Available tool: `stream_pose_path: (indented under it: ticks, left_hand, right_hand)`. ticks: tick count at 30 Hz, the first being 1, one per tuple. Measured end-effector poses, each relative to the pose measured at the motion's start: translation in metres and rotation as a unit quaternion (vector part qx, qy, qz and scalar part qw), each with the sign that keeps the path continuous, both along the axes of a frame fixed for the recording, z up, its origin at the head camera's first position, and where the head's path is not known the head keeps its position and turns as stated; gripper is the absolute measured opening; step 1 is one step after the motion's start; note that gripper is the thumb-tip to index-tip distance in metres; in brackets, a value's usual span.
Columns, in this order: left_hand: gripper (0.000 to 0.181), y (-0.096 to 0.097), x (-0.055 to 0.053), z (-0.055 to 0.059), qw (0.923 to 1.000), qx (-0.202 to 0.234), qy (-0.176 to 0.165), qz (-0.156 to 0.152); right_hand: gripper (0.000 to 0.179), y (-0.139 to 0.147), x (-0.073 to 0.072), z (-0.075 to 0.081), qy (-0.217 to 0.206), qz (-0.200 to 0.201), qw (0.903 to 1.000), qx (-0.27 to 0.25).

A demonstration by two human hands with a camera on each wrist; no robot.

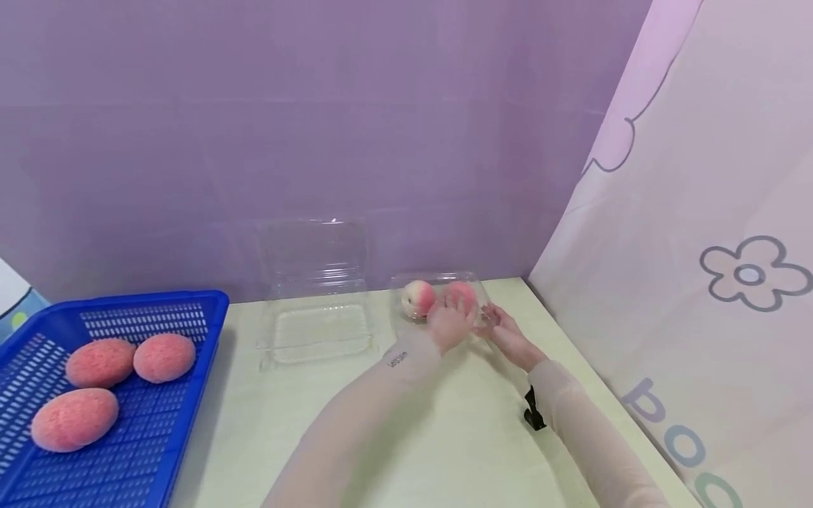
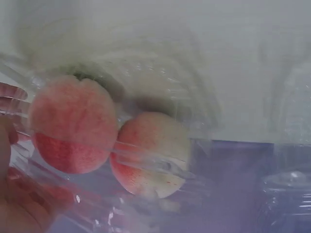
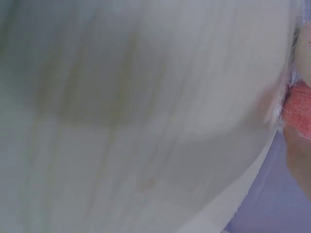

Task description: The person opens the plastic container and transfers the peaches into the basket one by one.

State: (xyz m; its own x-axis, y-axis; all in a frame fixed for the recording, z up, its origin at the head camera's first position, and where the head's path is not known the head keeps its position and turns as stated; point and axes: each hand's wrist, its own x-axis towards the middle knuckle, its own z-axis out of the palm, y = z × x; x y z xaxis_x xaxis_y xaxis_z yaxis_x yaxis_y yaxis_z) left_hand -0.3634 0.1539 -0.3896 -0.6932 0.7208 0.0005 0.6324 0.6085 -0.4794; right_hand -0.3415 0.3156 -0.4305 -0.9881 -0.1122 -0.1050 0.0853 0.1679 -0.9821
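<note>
A clear plastic container stands at the back of the table with two peaches in it: a pale, pink-cheeked peach on the left and a redder peach on the right. Clear plastic lies over both in the left wrist view. My left hand rests with spread fingers at the container's front, overlapping the redder peach. At the right end, my right hand grips the container's edge between thumb and fingers. In the right wrist view a finger touches its corner.
A second clear container lies with its lid raised to the left, against the purple wall. Further left, a blue basket holds three pink, fuzzy peaches. A light patterned curtain borders the table on the right.
</note>
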Motion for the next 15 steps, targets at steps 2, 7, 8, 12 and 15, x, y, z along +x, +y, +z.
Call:
stream_pose_path:
  ticks: [2, 7, 8, 12, 15]
  left_hand:
    - [0.048, 0.003, 0.001, -0.003, 0.9998, -0.009, 0.018, 0.001]
    - [0.046, 0.006, 0.001, -0.007, 0.9979, -0.026, 0.057, -0.019]
    - [0.046, 0.006, 0.000, -0.007, 0.9977, -0.026, 0.057, -0.026]
    - [0.047, 0.007, -0.003, 0.000, 0.9971, -0.036, 0.048, -0.047]
    - [0.046, 0.008, -0.004, 0.010, 0.9963, -0.048, 0.044, -0.056]
  right_hand:
    - [0.079, 0.001, 0.001, -0.001, 0.000, 0.006, 1.0000, 0.003]
    - [0.078, 0.004, 0.001, -0.003, 0.005, 0.013, 0.9998, 0.017]
    - [0.078, 0.005, 0.001, -0.004, 0.004, 0.012, 0.9998, 0.016]
    - [0.076, 0.006, 0.000, -0.005, 0.004, 0.014, 0.9997, 0.019]
    - [0.072, 0.006, -0.003, -0.005, 0.002, 0.016, 0.9997, 0.017]
